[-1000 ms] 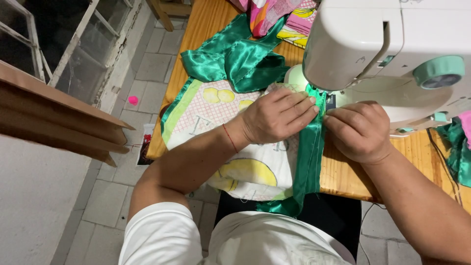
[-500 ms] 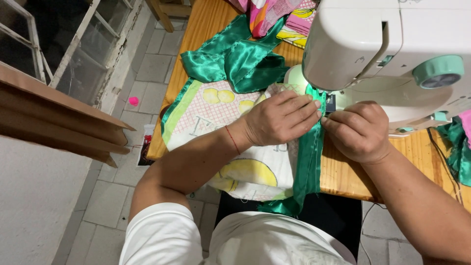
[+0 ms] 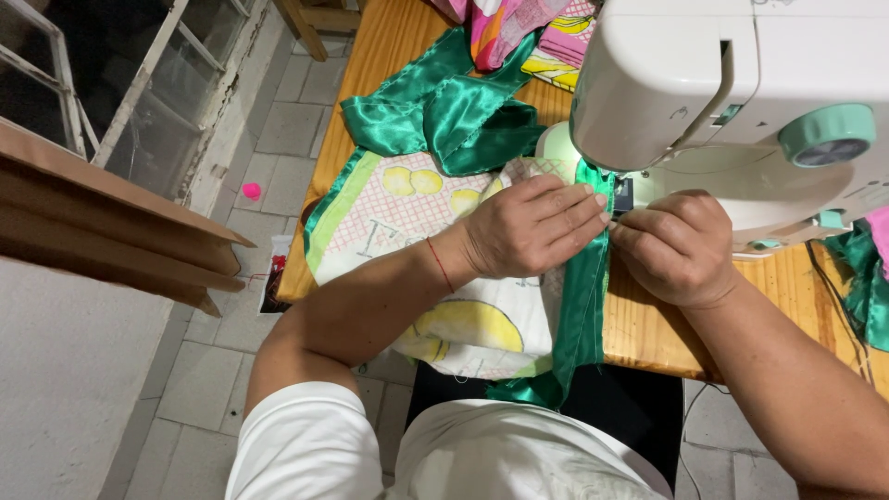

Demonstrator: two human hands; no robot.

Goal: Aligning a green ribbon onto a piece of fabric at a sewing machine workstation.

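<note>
The left hand (image 3: 532, 229) lies flat, fingers spread, on the printed cloth (image 3: 417, 259). Beside it, the right hand (image 3: 676, 248) pinches the green satin strip (image 3: 582, 306) under the sewing machine (image 3: 722, 93).

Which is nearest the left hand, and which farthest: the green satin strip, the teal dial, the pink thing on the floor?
1. Green satin strip, touching the left hand.
2. Teal dial, on the machine at right.
3. Pink thing, on the floor at far left.
</note>
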